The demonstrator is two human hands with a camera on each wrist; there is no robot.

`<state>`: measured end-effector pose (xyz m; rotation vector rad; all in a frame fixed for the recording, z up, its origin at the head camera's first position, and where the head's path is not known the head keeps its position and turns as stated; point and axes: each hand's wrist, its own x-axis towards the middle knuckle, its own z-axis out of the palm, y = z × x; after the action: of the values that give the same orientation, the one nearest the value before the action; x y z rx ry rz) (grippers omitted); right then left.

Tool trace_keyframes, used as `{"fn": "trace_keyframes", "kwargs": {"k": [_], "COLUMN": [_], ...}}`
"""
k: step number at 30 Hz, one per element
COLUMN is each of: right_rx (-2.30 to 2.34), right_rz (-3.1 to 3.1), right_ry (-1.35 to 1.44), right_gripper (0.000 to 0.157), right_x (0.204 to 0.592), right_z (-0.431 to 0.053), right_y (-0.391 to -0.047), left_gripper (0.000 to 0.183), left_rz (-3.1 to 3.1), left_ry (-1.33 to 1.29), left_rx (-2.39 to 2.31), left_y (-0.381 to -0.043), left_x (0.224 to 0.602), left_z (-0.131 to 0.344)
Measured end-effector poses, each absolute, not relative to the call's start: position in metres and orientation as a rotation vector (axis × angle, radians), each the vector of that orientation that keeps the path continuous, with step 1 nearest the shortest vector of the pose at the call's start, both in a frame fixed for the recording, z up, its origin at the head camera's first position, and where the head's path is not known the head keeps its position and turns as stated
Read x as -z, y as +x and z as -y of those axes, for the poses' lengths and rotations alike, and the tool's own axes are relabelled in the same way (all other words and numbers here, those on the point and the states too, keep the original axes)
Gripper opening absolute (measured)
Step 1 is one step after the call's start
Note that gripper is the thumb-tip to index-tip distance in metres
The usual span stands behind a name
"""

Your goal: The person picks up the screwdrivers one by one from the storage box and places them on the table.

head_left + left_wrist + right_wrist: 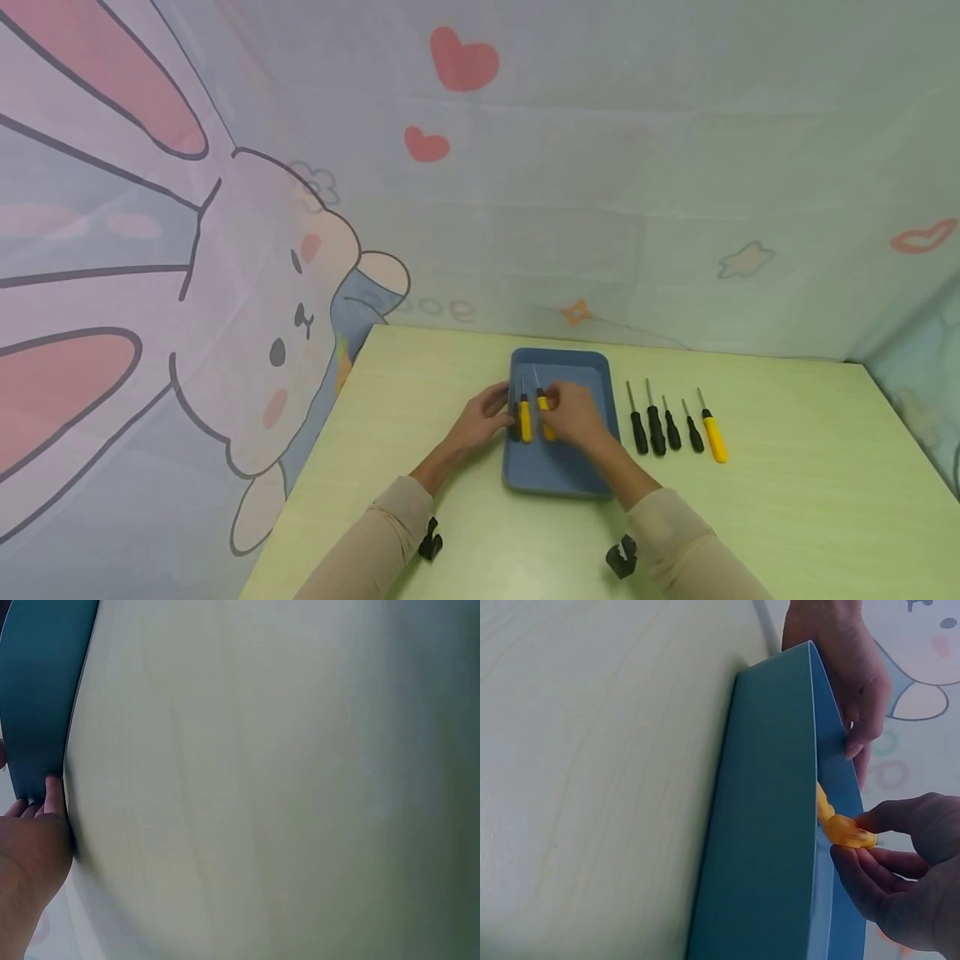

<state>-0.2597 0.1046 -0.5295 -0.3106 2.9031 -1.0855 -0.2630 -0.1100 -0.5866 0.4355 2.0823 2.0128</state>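
A blue tray [558, 479] lies on the table. My right hand [576, 412] is over it, pinching the yellow handle of a screwdriver [549, 429] between thumb and fingers, also seen in the right wrist view, where the screwdriver [847, 832] lies low behind the near wall. Left of it in the tray are a second yellow screwdriver [526, 421] and a black-handled screwdriver [515, 423]. My left hand [480, 421] grips the tray's left wall, thumb over the rim beside the black handle. Fingers [54, 796] press the tray's outer side in the left wrist view.
Right of the tray, several black-handled screwdrivers [656, 432] and one yellow screwdriver [716, 442] lie in a row, tips pointing away. Small black objects [431, 542] sit beside both sleeves. A printed cloth [600, 208] with hearts and a rabbit hangs behind the table.
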Motion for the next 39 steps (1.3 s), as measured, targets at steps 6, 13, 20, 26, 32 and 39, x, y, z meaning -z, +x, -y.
{"fn": "trace_keyframes", "kwargs": {"k": [6, 13, 20, 26, 32, 39], "right_rx": [1.102, 1.142, 1.186, 1.226, 1.222, 1.222], "right_rz": [-2.911, -2.924, -2.928, -2.931, -2.955, -2.942], "right_ry": [-0.314, -0.337, -0.361, -0.353, -0.356, -0.320], "right_gripper": [0.029, 0.029, 0.029, 0.028, 0.028, 0.031], "right_x": [0.524, 0.526, 0.524, 0.527, 0.524, 0.524], "right_z": [-0.110, -0.120, -0.130, -0.138, -0.143, -0.150], "right_y": [-0.256, -0.254, -0.253, -0.254, -0.253, -0.252], "left_gripper": [0.066, 0.065, 0.066, 0.066, 0.067, 0.066], "left_rz": [-2.098, -2.102, -2.065, -2.075, -2.070, -2.088], "left_ry": [0.455, 0.469, 0.456, 0.454, 0.450, 0.448], "left_rx": [-2.006, -1.999, -2.016, -2.002, -2.008, -2.005], "left_y": [-0.263, -0.263, -0.262, -0.265, -0.264, -0.262], "left_x": [0.586, 0.585, 0.580, 0.586, 0.586, 0.586], "left_z": [0.110, 0.110, 0.110, 0.109, 0.109, 0.110]}}
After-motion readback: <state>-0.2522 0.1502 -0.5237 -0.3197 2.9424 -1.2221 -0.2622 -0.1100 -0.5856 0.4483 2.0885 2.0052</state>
